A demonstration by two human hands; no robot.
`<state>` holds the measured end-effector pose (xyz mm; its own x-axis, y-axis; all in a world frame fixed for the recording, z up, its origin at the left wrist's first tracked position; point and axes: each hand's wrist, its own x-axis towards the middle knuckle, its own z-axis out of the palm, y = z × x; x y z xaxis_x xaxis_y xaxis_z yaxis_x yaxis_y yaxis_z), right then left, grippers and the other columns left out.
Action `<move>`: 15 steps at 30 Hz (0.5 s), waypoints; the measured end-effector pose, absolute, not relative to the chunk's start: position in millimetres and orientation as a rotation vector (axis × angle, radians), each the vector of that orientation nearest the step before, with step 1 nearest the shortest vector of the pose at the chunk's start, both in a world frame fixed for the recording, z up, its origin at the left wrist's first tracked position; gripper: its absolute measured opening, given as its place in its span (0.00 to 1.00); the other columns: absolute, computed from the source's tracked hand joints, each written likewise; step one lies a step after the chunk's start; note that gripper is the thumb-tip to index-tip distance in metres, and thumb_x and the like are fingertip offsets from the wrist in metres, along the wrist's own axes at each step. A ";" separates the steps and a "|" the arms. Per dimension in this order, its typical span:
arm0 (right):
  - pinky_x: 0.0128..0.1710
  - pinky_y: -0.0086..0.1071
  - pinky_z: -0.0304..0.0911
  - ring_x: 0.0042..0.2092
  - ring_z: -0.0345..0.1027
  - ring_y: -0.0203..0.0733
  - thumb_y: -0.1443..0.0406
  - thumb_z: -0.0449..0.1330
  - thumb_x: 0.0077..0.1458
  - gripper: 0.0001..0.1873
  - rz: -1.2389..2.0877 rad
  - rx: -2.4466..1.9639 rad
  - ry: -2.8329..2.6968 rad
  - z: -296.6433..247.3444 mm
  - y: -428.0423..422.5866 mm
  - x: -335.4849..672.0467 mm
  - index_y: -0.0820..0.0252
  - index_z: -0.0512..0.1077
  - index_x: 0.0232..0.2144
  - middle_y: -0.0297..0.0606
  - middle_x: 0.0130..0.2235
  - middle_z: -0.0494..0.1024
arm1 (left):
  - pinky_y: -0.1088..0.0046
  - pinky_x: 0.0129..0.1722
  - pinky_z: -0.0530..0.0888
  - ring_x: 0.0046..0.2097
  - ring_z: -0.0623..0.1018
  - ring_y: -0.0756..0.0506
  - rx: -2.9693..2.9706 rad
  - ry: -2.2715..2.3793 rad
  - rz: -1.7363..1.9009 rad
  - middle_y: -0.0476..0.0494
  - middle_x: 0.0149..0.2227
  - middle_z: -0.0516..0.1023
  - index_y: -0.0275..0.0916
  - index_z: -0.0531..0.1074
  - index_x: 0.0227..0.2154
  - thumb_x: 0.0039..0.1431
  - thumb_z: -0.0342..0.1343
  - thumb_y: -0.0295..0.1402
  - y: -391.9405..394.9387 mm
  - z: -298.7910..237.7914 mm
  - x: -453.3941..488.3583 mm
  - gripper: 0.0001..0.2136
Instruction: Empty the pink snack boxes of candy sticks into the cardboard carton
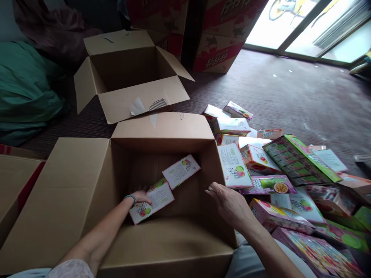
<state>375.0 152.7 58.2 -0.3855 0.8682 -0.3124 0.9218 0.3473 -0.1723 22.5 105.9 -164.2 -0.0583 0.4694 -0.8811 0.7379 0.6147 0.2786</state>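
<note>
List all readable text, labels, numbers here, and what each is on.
Nothing here reads clearly.
Red cartons: big white characters, cropped and blurred.
White box at left hand: print too small.
Second box in carton: blurred.
Third box near right hand: text block, too small.
Green pack and pile: unreadable.

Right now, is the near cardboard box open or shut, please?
Open: the near box has flaps spread outward, and two cartons lie inside, one under the left hand.
</note>
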 end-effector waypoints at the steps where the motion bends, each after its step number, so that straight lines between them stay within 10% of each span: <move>1: 0.27 0.33 0.44 0.30 0.71 0.39 0.63 0.48 0.68 0.11 -0.485 1.630 2.434 59.6 152.6 374.3 0.56 0.63 0.31 0.34 0.30 0.76 | 0.44 0.60 0.63 0.66 0.59 0.21 1.052 1.736 -0.329 0.24 0.62 0.66 0.37 0.69 0.57 0.16 0.72 0.37 102.4 -162.0 22.0 0.52; 6: 0.28 0.33 0.42 0.32 0.71 0.40 0.64 0.47 0.68 0.11 -0.526 1.637 2.386 68.4 155.0 370.5 0.57 0.64 0.33 0.36 0.33 0.77 | 0.43 0.57 0.65 0.64 0.62 0.23 1.243 1.766 -0.467 0.23 0.62 0.65 0.38 0.58 0.64 0.18 0.72 0.32 87.3 -141.0 17.9 0.59; 15: 0.29 0.32 0.46 0.33 0.69 0.43 0.62 0.44 0.67 0.13 -0.652 1.817 2.492 76.6 156.3 369.9 0.56 0.63 0.32 0.39 0.32 0.77 | 0.63 0.49 0.70 0.51 0.74 0.34 1.553 1.943 -0.296 0.34 0.47 0.74 0.36 0.71 0.45 0.31 0.72 0.43 85.9 -21.1 32.3 0.34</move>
